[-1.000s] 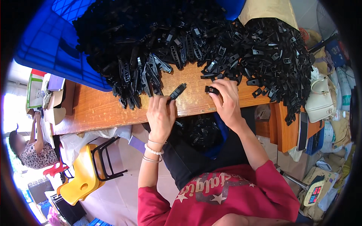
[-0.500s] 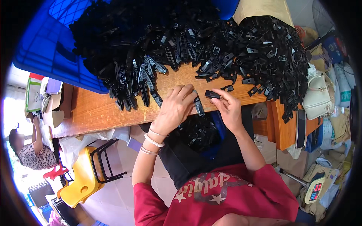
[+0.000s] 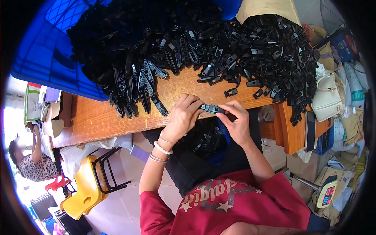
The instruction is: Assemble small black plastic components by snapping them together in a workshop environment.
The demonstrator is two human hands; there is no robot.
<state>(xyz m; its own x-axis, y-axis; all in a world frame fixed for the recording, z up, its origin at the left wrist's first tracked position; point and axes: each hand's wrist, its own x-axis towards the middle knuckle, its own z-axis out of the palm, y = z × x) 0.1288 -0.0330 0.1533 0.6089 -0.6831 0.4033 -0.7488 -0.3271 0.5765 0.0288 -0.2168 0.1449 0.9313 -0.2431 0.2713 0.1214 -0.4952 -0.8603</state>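
Over the near edge of the table, my left hand and my right hand meet at a black plastic clip piece. My left fingers pinch its left end, while my right thumb and forefinger grip its right end. It lies nearly level between them; whether it is one part or two fitted together I cannot tell. Long black plastic strips are heaped in front of my left hand. Small black plastic pieces form another heap at the right, with one loose piece nearer me.
Blue crate tilts at the far left of the wooden table. Below the table edge, a blue bin holds black pieces. At the right are a white handbag and a phone. A yellow chair and another person are left.
The small piece in my right hand has come left against the long piece in my left hand. The long piece has turned from upright to nearly level.
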